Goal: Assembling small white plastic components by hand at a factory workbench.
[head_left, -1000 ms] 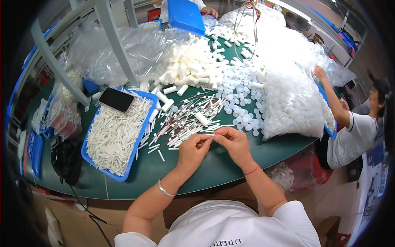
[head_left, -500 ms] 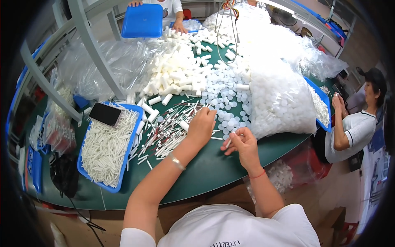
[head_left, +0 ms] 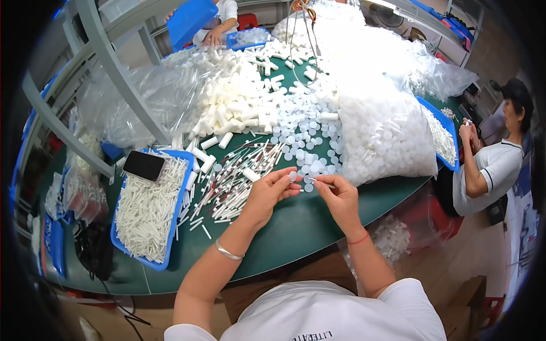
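Observation:
My left hand [head_left: 266, 197] is closed in a pinch on a small translucent disc [head_left: 293, 177], held just above the green table [head_left: 284, 236]. Close beside it, my right hand [head_left: 340, 200] pinches a thin stick [head_left: 310, 179] whose tip points toward the disc; whether the two touch is too small to tell. Left of my hands lies a heap of thin sticks [head_left: 239, 179] with white sleeves and dark red parts. Beyond my fingers are many loose translucent discs [head_left: 307, 142]. White foam-like cylinders [head_left: 227, 108] are piled farther back.
A blue tray [head_left: 170, 250] of short white tubes, with a phone [head_left: 143, 165] on top, stands at left. A bulging clear bag [head_left: 387, 133] of discs sits at right. Metal posts [head_left: 122, 68] rise at left. One co-worker [head_left: 489, 165] sits at right; another person's hand [head_left: 214, 37] is across the table.
My left hand has come back from the stick heap to my right hand, and a disc now shows in its fingers. Across the table, the other person's blue tray has tilted.

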The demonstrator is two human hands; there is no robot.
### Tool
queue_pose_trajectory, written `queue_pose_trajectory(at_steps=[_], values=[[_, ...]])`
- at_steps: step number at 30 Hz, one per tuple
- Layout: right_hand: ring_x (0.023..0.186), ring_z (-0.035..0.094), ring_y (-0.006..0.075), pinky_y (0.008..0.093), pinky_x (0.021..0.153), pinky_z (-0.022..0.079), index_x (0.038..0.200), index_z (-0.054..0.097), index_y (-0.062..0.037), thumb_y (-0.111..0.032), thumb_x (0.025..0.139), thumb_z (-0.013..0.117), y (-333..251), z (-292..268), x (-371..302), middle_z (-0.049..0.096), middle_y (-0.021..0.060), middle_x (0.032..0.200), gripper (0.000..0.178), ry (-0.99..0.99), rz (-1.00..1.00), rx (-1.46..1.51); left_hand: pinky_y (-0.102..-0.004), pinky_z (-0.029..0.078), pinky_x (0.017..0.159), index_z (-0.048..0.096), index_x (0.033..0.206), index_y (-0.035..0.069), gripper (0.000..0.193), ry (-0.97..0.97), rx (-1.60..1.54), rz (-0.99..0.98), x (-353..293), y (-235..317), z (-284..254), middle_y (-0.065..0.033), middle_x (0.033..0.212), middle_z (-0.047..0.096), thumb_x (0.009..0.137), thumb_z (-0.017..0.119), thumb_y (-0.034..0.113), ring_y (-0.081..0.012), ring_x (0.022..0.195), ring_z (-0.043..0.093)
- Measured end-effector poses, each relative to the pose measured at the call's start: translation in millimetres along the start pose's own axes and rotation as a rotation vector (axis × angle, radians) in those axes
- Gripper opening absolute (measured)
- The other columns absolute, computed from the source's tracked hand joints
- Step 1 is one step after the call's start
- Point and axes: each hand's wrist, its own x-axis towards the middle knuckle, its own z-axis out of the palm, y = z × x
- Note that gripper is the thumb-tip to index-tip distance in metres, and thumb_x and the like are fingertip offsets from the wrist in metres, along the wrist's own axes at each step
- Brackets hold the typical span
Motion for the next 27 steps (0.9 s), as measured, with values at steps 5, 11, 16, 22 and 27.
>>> queue_pose_trajectory(at_steps=[5,11,16,22,27], values=[[0.078,0.057,0.0034,0.0175,0.065,0.045,0.100,0.067,0.0014,-0.004,0.088,0.068,0.5,3.4,-4.6,0.064,-0.0011,0.086,0.013,-0.030,-0.103,-0.091,-0.0262,0.054,0.085,0.054,0.127,-0.005,0.035,-0.016,-0.122,-0.019,-13.5,0.3,-1.3,-0.0124,0.110,0.065,0.099,0.054,0.017,-0.0147,0.091,0.064],[0.069,0.057,0.0049,0.0198,0.060,0.046,0.094,0.069,0.0018,-0.003,0.085,0.069,-5.8,4.4,-8.5,0.063,0.0035,0.085,0.010,0.002,-0.142,-0.144,-0.0274,0.053,0.085,0.054,0.126,-0.004,0.035,-0.063,-0.154,-0.030,-20.9,-2.2,-3.0,-0.0113,0.110,0.065,0.099,0.053,0.018,-0.0144,0.092,0.063],[0.064,0.053,0.0043,0.0197,0.057,0.043,0.093,0.069,0.0006,-0.003,0.084,0.071,-6.2,2.0,-9.7,0.062,0.0025,0.081,0.010,0.008,-0.159,-0.202,-0.0264,0.053,0.084,0.056,0.125,-0.003,0.035,-0.056,-0.125,-0.045,-25.3,-5.2,-1.8,-0.0087,0.110,0.065,0.097,0.057,0.019,-0.0123,0.091,0.062],[0.061,0.053,0.0050,0.0195,0.055,0.041,0.088,0.069,0.0000,-0.001,0.082,0.071,-26.9,2.8,-16.2,0.058,0.0017,0.074,0.007,-0.033,-0.303,-0.471,-0.0238,0.052,0.082,0.060,0.121,-0.002,0.035,0.005,-0.103,-0.035,-25.9,-12.7,-3.3,-0.0045,0.104,0.066,0.093,0.064,0.020,-0.0099,0.088,0.062],[0.057,0.053,0.0078,0.0222,0.052,0.042,0.088,0.069,-0.0014,-0.001,0.080,0.072,-26.5,8.5,-16.7,0.059,0.0038,0.074,0.009,-0.089,-0.360,-0.490,-0.0236,0.053,0.080,0.061,0.119,-0.002,0.034,-0.029,-0.083,-0.063,-27.4,-16.1,-3.4,-0.0055,0.101,0.067,0.092,0.065,0.017,-0.0106,0.085,0.063]])
